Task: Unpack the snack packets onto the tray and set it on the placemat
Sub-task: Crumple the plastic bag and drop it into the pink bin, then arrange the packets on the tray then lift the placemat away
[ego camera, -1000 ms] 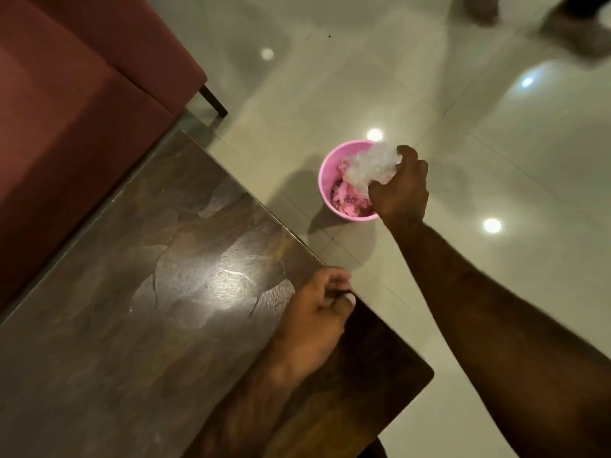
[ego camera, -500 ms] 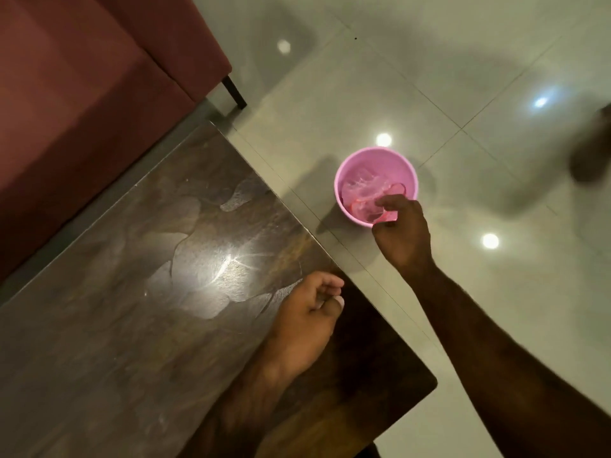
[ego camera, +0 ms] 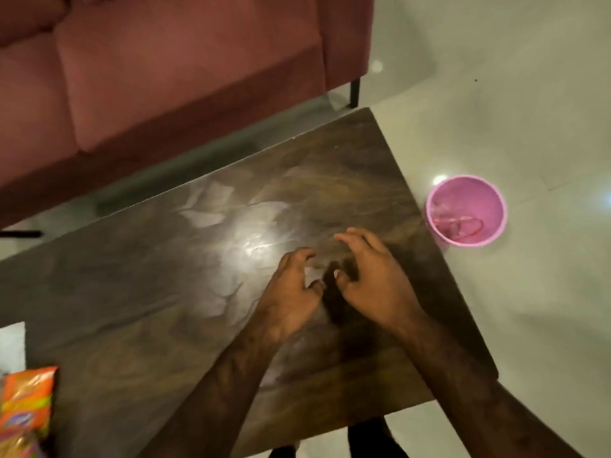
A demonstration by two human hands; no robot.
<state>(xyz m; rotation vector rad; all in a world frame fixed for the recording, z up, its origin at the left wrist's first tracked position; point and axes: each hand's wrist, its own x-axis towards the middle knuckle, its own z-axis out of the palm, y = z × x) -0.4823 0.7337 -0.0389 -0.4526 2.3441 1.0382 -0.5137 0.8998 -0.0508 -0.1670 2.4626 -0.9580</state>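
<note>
You are holding both hands low over the desk (ego camera: 148,292), side by side toward its right end. Your left hand (ego camera: 291,292) is hanging with its fingers loosely curled and is gripping nothing. Your right hand (ego camera: 373,282) is spreading its fingers in a relaxed fan and is empty too. The two thumbs are sitting just beside each other; whether they are touching, or whether either hand is pressing the desk, I cannot tell.

The snack packet (ego camera: 24,404) is lying well apart from both hands, far off to your left at the lower left corner of the view, with the frame edge cutting it. Just beyond it, at the left edge, a flat white sheet (ego camera: 11,345) is showing on the desk; what it is I cannot tell.

The desk is a dark, glossy wood-grain top that is catching a bright glare ahead of your left hand. Across it a maroon sofa (ego camera: 165,77) is standing on a thin dark leg (ego camera: 354,92). The floor (ego camera: 496,94) is pale polished tile, reflecting ceiling lights. On it, just beside the desk's right edge, a pink bin (ego camera: 466,209) is standing upright with crumpled clear wrappers (ego camera: 459,224) inside.

The packet is showing orange with yellow-green bands and a purple mark, its print too blurred to read.
</note>
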